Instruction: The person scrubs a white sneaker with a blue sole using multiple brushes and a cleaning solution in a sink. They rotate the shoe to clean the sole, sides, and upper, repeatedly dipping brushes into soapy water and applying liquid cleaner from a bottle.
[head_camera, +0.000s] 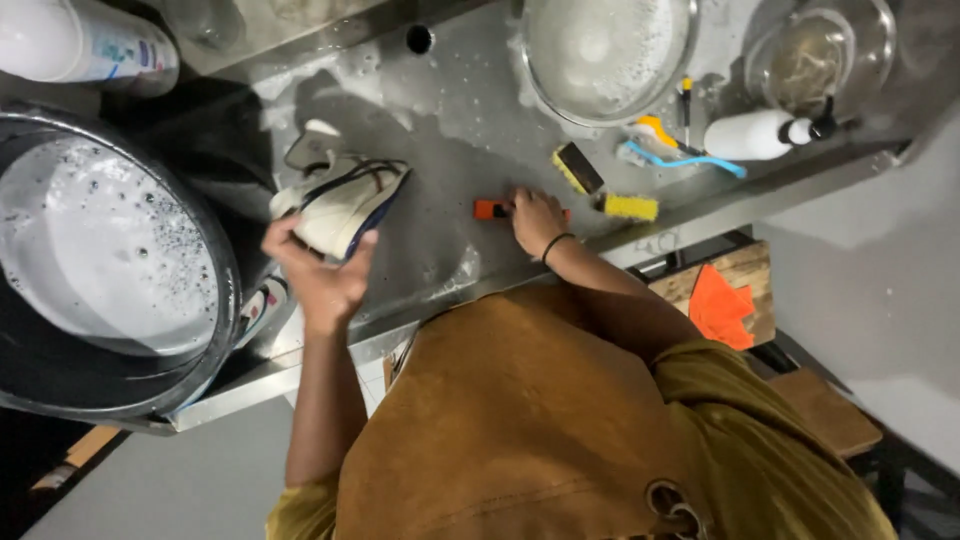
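while the left hand (318, 275) cups a white sneaker with dark trim (342, 203) from below, fingers curled up around its sole and heel so the upper faces outward, the shoe hangs just above the wet steel counter (450, 130), tilted where it can be got at rather than lying flat in the suds. the right hand (537, 218) rests palm down on the counter, fingers bent over an orange-handled tool (490, 209) (probably a small brush, though the hand hides most of it), and i cannot tell whether the fingers have closed on it or only lie on top. a black band sits at that wrist. cleaning things lie within arm's reach along the front edge: a yellow and dark sponge block (577, 168), a yellow scrub pad (631, 207), a blue-handled brush (680, 157) and a white bottle (757, 134) on its side. a large dark tub of foamy water (105, 255) stands beside the shoe hand, and a soapy metal basin (605, 50) sits further back, so rinse water is close on either side.
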